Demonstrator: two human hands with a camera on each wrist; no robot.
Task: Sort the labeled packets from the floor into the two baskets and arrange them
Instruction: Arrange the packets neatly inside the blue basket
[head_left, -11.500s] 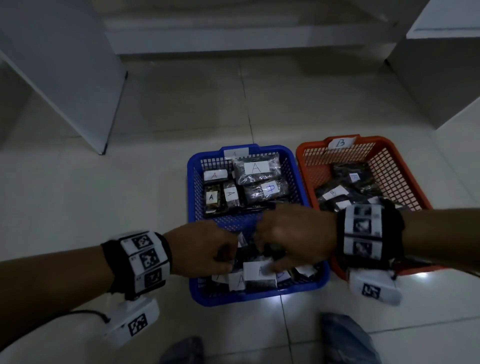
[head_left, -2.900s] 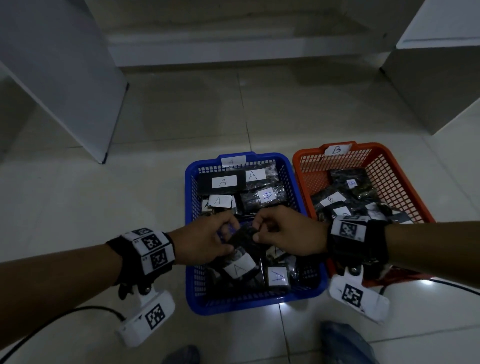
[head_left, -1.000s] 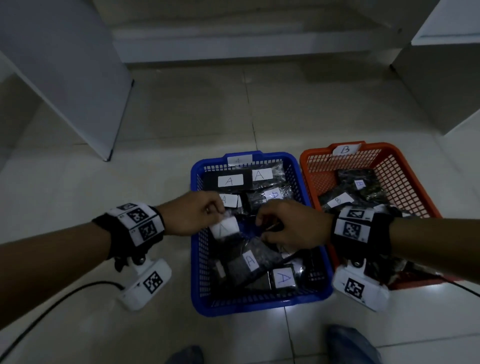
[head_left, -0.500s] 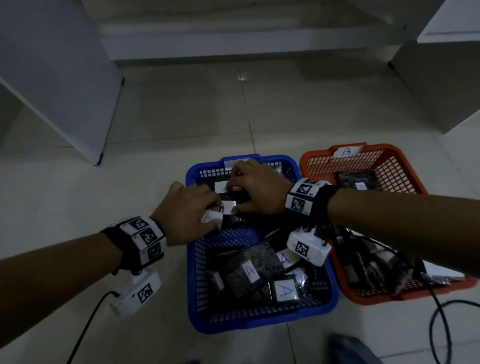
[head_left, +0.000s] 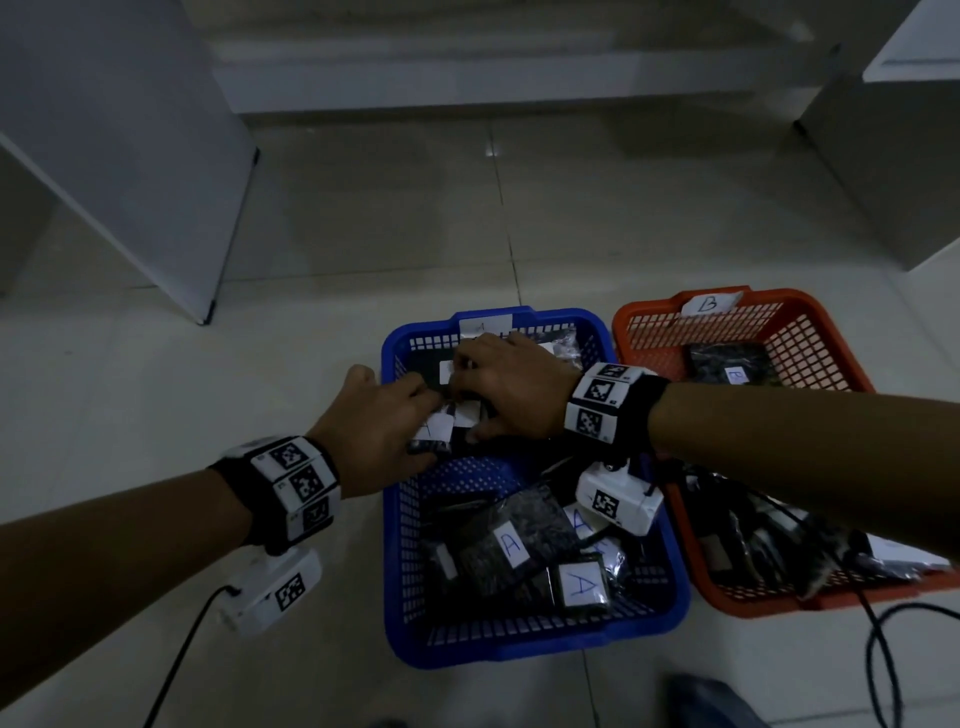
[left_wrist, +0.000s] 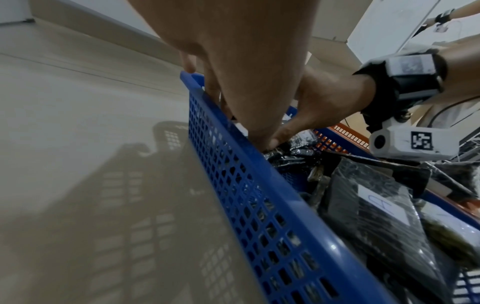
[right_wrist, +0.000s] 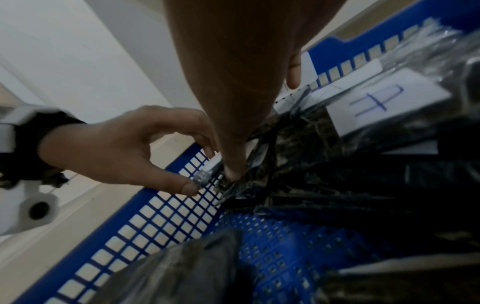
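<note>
The blue basket (head_left: 535, 647) tagged A holds dark packets with white A labels; two lie near its front (head_left: 511, 543) (head_left: 582, 584). Both hands meet at its far left corner. My left hand (head_left: 434, 423) pinches a small labeled packet (right_wrist: 207, 172) between thumb and forefinger against the left wall. My right hand (head_left: 470, 400) curls over the dark A packets (right_wrist: 293, 144) stacked at the far end, thumb (right_wrist: 233, 172) pressed into one. The orange basket (head_left: 649, 312) tagged B stands to the right with B packets (head_left: 727, 366).
White cabinet panels stand at the left (head_left: 130, 156) and right (head_left: 893, 156), with a step along the back. Black cables (head_left: 883, 649) loop on the floor by the orange basket. The right wrist camera (head_left: 618, 501) hangs over the blue basket.
Over the last second both hands moved from the basket's middle to its far left corner, the left one carrying the small packet. They have barely moved in the last half second.
</note>
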